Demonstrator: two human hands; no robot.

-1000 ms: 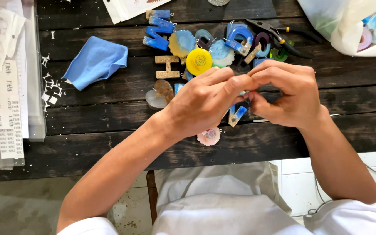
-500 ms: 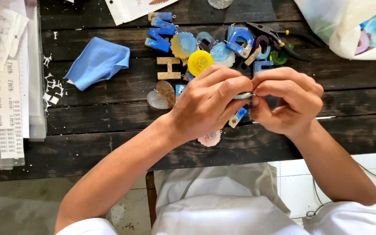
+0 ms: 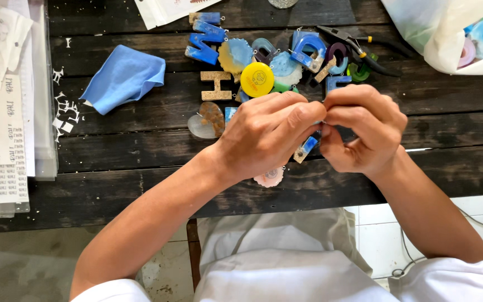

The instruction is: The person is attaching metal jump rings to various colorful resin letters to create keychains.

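While both hands meet over the middle of the dark wooden tabletop [image 3: 113, 184], I see the left hand [image 3: 266, 134] and the right hand [image 3: 361, 131] pressed fingertip to fingertip, their fingers curled shut around a small blue and tan resin charm [image 3: 305, 149]. Only the lower end of that charm shows, poking out below the left fingers [image 3: 303, 114] and just left of the right palm; what the pinch does higher up is hidden from me. Which hand bears the charm's weight I cannot tell, since both close on it.

Just below the left wrist a pale pink shell-shaped piece [image 3: 269, 177] lies on the tabletop, half covered by the hand. Beyond the knuckles sits a heap of resin letters and discs [image 3: 286, 56], with a round yellow disc [image 3: 257, 79] nearest the left hand and a tan letter piece [image 3: 217, 85] beside it. A clear heart-shaped piece with brown flecks [image 3: 207, 120] rests left of the left hand. Black-handled pliers [image 3: 359, 47] lie at the heap's right edge. A crumpled blue cloth [image 3: 123, 78] lies well to the left, and a white bag [image 3: 454, 39] sits at the far right corner.
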